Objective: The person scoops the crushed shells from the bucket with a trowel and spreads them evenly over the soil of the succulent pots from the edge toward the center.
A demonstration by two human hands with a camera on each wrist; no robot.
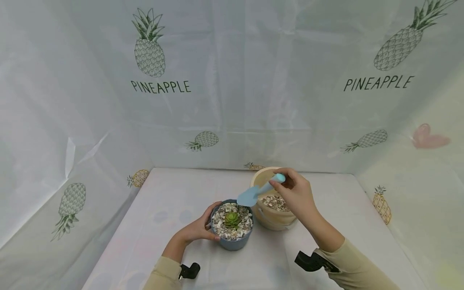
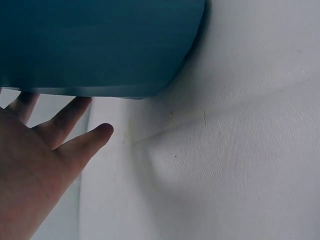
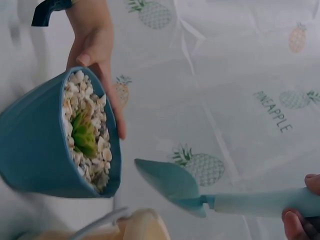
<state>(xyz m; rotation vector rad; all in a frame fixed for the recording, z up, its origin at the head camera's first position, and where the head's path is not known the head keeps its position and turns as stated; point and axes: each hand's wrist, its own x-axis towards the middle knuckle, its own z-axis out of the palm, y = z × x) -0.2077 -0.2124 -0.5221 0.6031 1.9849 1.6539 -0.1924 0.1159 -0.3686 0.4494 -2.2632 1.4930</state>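
My left hand (image 1: 195, 231) holds a blue plant pot (image 1: 235, 245) by its left side, thumb toward the near rim and fingers round the far side. A small green succulent (image 1: 232, 219) sits in the pot, ringed by pale shell-like chips (image 3: 103, 145). My right hand (image 1: 299, 197) pinches the handle end of a light blue trowel (image 1: 248, 197). Its blade overlaps the pot's far right rim in the head view; in the right wrist view it hangs apart from the rim. No chips show on the blade there. The left wrist view has the pot's wall (image 2: 100, 45) above the fingers.
A cream bucket (image 1: 270, 221) stands right behind the pot, tilted toward me, with similar chips (image 1: 275, 203) inside and a handle at its front. White pineapple-print sheeting (image 1: 261, 100) rises behind and beside the white table (image 1: 174, 189).
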